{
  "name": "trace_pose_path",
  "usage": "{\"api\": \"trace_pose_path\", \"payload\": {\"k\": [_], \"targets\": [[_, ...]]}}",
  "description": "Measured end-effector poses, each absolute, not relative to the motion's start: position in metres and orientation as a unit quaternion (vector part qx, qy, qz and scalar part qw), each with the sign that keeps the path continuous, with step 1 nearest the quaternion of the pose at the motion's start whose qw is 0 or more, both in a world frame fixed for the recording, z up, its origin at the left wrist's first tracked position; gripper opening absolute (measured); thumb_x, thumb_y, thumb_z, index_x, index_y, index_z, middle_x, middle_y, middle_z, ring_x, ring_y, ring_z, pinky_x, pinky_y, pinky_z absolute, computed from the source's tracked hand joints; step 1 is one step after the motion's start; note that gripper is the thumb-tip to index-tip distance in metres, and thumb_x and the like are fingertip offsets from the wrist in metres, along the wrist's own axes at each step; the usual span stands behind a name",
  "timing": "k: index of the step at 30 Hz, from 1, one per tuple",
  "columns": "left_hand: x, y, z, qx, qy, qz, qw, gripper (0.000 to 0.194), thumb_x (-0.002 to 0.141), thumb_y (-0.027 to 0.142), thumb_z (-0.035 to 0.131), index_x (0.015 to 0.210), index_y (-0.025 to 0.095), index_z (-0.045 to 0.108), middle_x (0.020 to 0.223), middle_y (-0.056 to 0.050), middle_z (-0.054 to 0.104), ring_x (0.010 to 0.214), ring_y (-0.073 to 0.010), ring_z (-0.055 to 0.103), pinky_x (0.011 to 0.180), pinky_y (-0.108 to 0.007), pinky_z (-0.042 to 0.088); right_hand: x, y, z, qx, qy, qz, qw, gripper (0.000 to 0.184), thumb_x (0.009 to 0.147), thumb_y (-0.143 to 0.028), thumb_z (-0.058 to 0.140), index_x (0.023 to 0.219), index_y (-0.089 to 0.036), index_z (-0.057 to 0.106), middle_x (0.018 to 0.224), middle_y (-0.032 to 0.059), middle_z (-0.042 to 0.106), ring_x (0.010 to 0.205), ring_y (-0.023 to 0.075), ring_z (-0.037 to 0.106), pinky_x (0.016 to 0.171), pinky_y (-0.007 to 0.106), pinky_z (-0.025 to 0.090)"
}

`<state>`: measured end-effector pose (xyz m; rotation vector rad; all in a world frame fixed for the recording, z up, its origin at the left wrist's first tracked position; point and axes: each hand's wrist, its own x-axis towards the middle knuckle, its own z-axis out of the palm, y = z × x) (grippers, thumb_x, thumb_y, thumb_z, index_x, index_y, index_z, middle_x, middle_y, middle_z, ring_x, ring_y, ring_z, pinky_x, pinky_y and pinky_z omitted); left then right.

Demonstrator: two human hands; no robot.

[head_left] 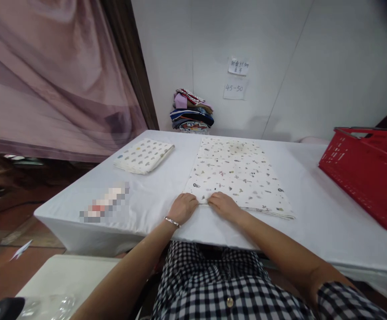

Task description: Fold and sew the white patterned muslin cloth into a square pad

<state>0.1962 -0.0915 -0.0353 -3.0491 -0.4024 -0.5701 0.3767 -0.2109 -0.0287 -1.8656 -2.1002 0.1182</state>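
A white cloth (235, 175) printed with small animals and plants lies folded into a flat rectangle on the table. At its near left corner, my left hand (183, 208) has its fingers closed on the edge. My right hand (225, 206) grips the near edge a little further right, with fingers bent and pressed together. The fingertips of both hands are partly hidden. Further left lies a second folded cloth (144, 156), white with grey hearts, apart from both hands.
The table (156, 204) has a white cover. A red plastic basket (363, 178) stands at its right end. Behind the far edge rises a pile of folded clothes (192, 111). A blurred-out item (105, 204) lies front left. Beside the table is a white stool-like surface (66, 275).
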Motion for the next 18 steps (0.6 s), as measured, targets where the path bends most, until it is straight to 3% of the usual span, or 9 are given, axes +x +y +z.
{"api": "trace_pose_path", "payload": {"k": [11, 18], "targets": [[0.216, -0.108, -0.036, -0.967, -0.113, -0.225, -0.037, 0.020, 0.088, 0.023, 0.045, 0.094, 0.019, 0.063, 0.095, -0.007, 0.064, 0.092, -0.0194, 0.055, 0.081, -0.036, 0.043, 0.434, -0.284, -0.040, -0.700, -0.686, 0.011, 0.197, 0.031, 0.093, -0.028, 0.037, 0.102, -0.021, 0.066, 0.105, 0.0079, 0.062, 0.098, 0.0192, 0.051, 0.085, 0.034, 0.040], [0.252, -0.119, -0.038, -0.978, -0.096, -0.180, -0.053, 0.023, 0.089, 0.026, 0.044, 0.085, 0.020, 0.065, 0.087, -0.005, 0.062, 0.084, -0.0183, 0.053, 0.073, -0.033, 0.043, 0.432, -0.276, -0.037, -0.709, -0.680, 0.011, 0.189, 0.029, 0.092, -0.028, 0.040, 0.099, -0.021, 0.067, 0.102, 0.0071, 0.063, 0.096, 0.0184, 0.052, 0.084, 0.033, 0.040]]}}
